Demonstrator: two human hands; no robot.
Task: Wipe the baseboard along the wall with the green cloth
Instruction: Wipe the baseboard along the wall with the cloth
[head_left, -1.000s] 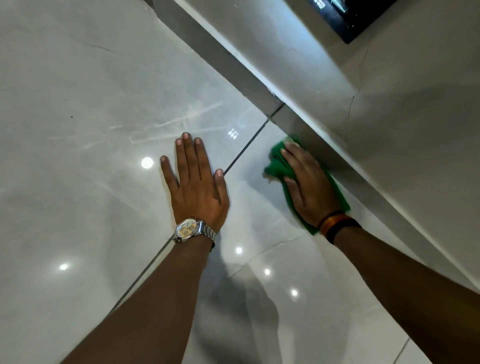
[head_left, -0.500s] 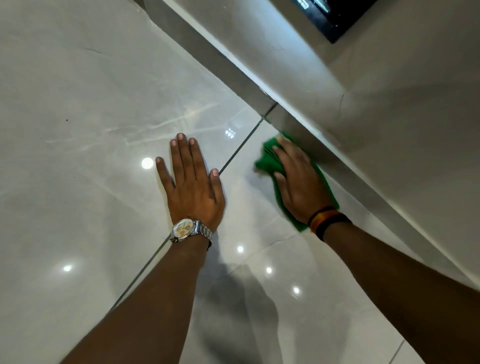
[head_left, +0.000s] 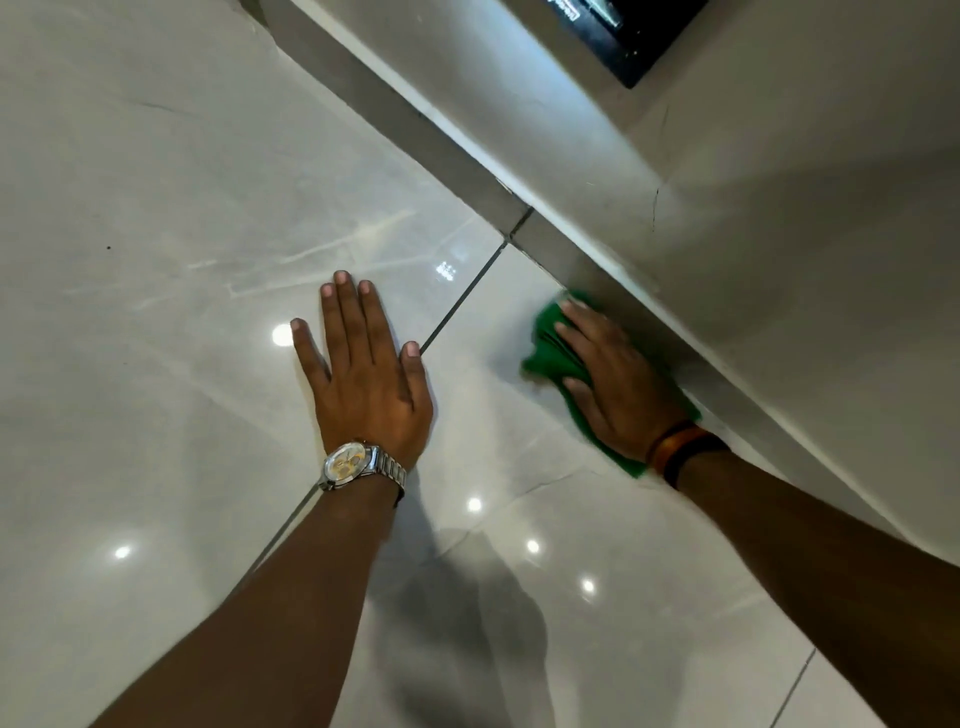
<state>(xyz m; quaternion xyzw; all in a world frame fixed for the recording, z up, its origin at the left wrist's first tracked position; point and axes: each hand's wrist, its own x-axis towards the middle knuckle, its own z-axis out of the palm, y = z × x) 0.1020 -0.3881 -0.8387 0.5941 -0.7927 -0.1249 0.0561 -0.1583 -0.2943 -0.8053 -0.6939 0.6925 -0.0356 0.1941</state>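
Two large surfaces fill the view: a glossy pale tiled floor (head_left: 156, 208) with dark grout lines and bright light spots, and a pale wall (head_left: 779, 260) rising on the right. Between them the grey baseboard (head_left: 415, 135) runs diagonally from far left to near right, with a joint where a grout line meets it. A black panel (head_left: 639, 36) sits on the wall at the far edge. The left hand (head_left: 363, 374) lies flat on the floor, fingers spread, gripping nothing, a silver wristwatch (head_left: 358, 465) on its wrist. The right hand (head_left: 618, 384), fingers extended, presses flat on the green cloth (head_left: 550, 353), which is bunched against the foot of the baseboard just right of the joint. Orange and black bands (head_left: 685, 452) circle that wrist.
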